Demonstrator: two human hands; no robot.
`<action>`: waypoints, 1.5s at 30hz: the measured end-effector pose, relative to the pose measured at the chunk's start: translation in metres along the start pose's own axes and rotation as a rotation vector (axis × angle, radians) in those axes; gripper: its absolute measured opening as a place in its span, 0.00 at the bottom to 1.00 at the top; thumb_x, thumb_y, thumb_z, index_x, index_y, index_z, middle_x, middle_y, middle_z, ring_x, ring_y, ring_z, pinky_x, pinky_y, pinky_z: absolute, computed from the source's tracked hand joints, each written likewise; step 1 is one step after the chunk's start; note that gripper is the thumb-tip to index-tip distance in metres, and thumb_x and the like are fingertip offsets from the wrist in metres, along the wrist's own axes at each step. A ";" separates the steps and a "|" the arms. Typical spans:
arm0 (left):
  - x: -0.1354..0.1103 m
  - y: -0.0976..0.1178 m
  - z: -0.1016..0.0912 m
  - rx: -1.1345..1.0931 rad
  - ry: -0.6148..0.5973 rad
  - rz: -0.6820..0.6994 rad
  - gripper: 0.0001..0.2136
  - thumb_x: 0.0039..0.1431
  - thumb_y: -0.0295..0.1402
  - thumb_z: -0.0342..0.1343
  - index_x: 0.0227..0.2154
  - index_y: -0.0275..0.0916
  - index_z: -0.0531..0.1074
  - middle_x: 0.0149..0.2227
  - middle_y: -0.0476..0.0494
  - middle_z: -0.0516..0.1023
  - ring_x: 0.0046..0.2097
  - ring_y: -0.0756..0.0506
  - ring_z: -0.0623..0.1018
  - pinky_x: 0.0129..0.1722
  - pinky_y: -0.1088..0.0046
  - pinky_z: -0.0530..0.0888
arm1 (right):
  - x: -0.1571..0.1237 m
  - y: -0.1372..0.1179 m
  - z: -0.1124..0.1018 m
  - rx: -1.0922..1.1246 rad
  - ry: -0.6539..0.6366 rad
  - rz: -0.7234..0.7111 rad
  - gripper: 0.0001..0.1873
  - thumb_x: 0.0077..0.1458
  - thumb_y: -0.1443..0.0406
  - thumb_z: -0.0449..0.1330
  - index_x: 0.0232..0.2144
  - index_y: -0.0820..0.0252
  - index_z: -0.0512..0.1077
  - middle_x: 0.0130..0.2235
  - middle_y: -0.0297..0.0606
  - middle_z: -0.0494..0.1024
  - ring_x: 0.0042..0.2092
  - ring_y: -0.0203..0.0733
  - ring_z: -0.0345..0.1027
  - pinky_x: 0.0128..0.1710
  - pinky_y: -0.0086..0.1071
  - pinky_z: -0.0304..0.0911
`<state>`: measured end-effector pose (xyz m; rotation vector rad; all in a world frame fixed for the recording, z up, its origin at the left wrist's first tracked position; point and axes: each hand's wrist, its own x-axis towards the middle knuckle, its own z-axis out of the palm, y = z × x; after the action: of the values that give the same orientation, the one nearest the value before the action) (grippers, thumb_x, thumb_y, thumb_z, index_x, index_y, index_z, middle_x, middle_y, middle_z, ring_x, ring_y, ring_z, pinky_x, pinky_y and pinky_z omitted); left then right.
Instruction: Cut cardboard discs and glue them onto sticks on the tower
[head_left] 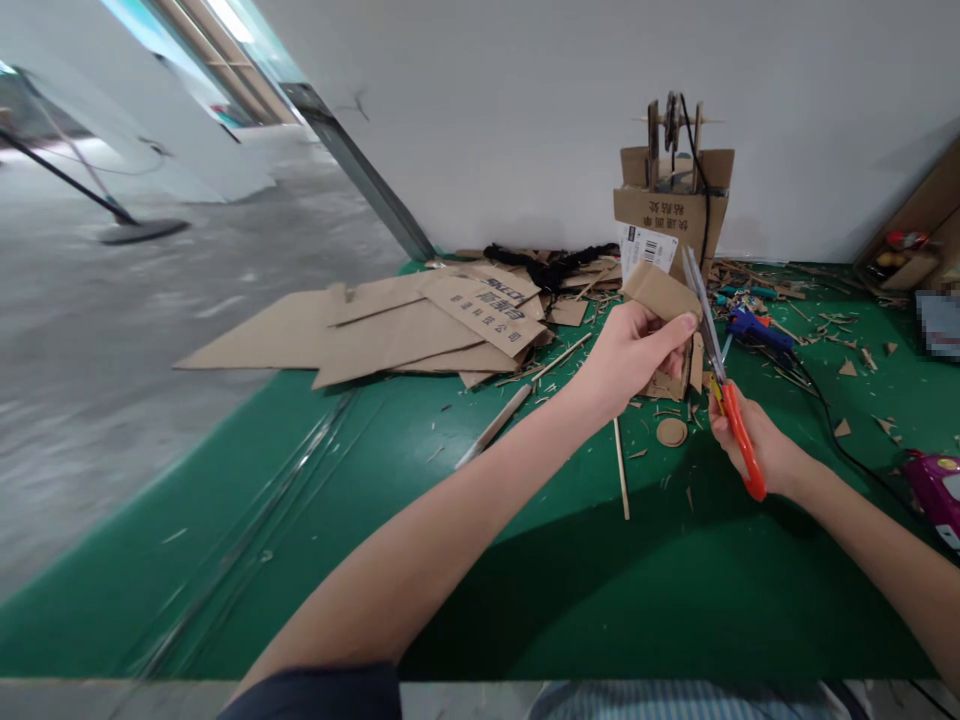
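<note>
My left hand [634, 350] pinches a small piece of cardboard [660, 290] between thumb and fingers. In my right hand [757, 440] is a pair of scissors [739, 430] with orange handles, its blades pointing up and away from me. The blades are beside the right edge of the cardboard piece; whether they touch it I cannot tell. Behind my left hand stands a cardboard box structure [671, 208] with a pulley wheel [672, 122] and a black cord at its top. Below the hands, round cardboard discs [671, 432] lie on the green table [570, 600].
Flat cardboard sheets [397, 325] are piled on the left. A blue glue gun [759, 330] with a black cable lies on the right among scraps. Wooden sticks [621, 470] lie mid-table. At the right edge sit a purple object [936, 485] and a box [911, 230].
</note>
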<state>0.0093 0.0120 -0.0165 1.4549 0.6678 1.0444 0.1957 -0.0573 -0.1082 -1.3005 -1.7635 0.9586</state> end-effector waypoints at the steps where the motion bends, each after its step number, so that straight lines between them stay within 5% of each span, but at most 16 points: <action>1: 0.000 0.000 -0.001 0.010 -0.003 -0.004 0.21 0.55 0.45 0.65 0.16 0.38 0.66 0.15 0.51 0.67 0.19 0.54 0.68 0.20 0.77 0.65 | 0.000 -0.001 0.000 -0.021 -0.002 -0.007 0.20 0.65 0.47 0.53 0.45 0.56 0.65 0.25 0.29 0.66 0.23 0.37 0.58 0.22 0.32 0.56; 6: 0.003 0.004 -0.008 0.070 -0.019 0.001 0.16 0.59 0.39 0.62 0.20 0.38 0.67 0.17 0.52 0.69 0.19 0.54 0.68 0.22 0.77 0.66 | 0.004 -0.001 0.000 -0.005 0.040 -0.012 0.18 0.64 0.47 0.55 0.39 0.54 0.62 0.28 0.31 0.69 0.24 0.37 0.60 0.22 0.32 0.59; 11: 0.000 0.015 -0.012 0.295 -0.150 0.000 0.17 0.63 0.37 0.56 0.19 0.38 0.68 0.17 0.48 0.71 0.20 0.53 0.69 0.24 0.75 0.67 | 0.008 0.005 0.008 0.399 0.046 0.002 0.26 0.59 0.39 0.55 0.37 0.54 0.63 0.26 0.26 0.61 0.21 0.32 0.51 0.19 0.29 0.53; 14: -0.001 0.020 -0.013 0.448 -0.345 -0.051 0.13 0.61 0.33 0.56 0.20 0.38 0.69 0.20 0.48 0.73 0.21 0.52 0.69 0.22 0.76 0.65 | 0.009 0.000 0.009 0.576 0.089 0.006 0.29 0.57 0.36 0.52 0.37 0.54 0.62 0.28 0.28 0.65 0.21 0.32 0.55 0.16 0.27 0.50; 18: -0.001 0.016 -0.011 0.634 -0.651 -0.086 0.12 0.54 0.30 0.59 0.17 0.39 0.67 0.19 0.51 0.69 0.20 0.53 0.64 0.19 0.75 0.58 | 0.012 -0.009 0.003 0.516 0.151 0.021 0.23 0.56 0.43 0.61 0.37 0.54 0.63 0.27 0.28 0.68 0.20 0.31 0.56 0.16 0.27 0.48; 23: -0.002 -0.003 -0.008 0.722 -0.759 -0.136 0.15 0.54 0.30 0.57 0.15 0.40 0.61 0.16 0.53 0.63 0.18 0.52 0.61 0.19 0.73 0.54 | 0.016 -0.010 0.002 0.499 0.287 0.081 0.23 0.49 0.51 0.69 0.35 0.55 0.63 0.23 0.25 0.67 0.21 0.32 0.60 0.17 0.27 0.52; 27: 0.002 -0.020 -0.006 0.710 -0.662 -0.147 0.12 0.57 0.37 0.58 0.21 0.39 0.67 0.23 0.48 0.74 0.24 0.50 0.71 0.22 0.74 0.61 | 0.019 -0.010 0.006 0.489 0.436 0.057 0.23 0.48 0.53 0.70 0.34 0.55 0.61 0.23 0.24 0.68 0.23 0.35 0.67 0.20 0.29 0.60; 33: 0.003 -0.029 0.002 0.469 -0.441 -0.243 0.11 0.61 0.36 0.57 0.25 0.37 0.67 0.25 0.48 0.75 0.28 0.48 0.79 0.27 0.75 0.71 | 0.022 -0.010 -0.001 0.495 0.701 0.034 0.22 0.48 0.55 0.70 0.34 0.53 0.60 0.23 0.23 0.70 0.23 0.36 0.69 0.25 0.32 0.67; 40: 0.004 -0.015 -0.001 0.113 -0.012 0.010 0.13 0.61 0.37 0.59 0.23 0.37 0.70 0.20 0.51 0.72 0.22 0.55 0.71 0.23 0.79 0.67 | 0.020 0.002 -0.006 0.432 0.472 -0.014 0.24 0.55 0.42 0.61 0.35 0.54 0.66 0.40 0.41 0.79 0.38 0.45 0.75 0.20 0.29 0.61; 45: 0.002 -0.001 -0.001 -0.116 0.126 0.074 0.14 0.57 0.39 0.65 0.23 0.38 0.69 0.21 0.54 0.70 0.22 0.56 0.70 0.23 0.80 0.67 | 0.011 0.012 0.000 0.213 0.212 -0.146 0.26 0.58 0.42 0.59 0.46 0.54 0.66 0.57 0.51 0.73 0.56 0.55 0.72 0.35 0.39 0.72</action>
<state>0.0095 0.0149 -0.0174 1.3301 0.6359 1.2199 0.1985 -0.0437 -0.1170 -1.0811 -1.5261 0.8665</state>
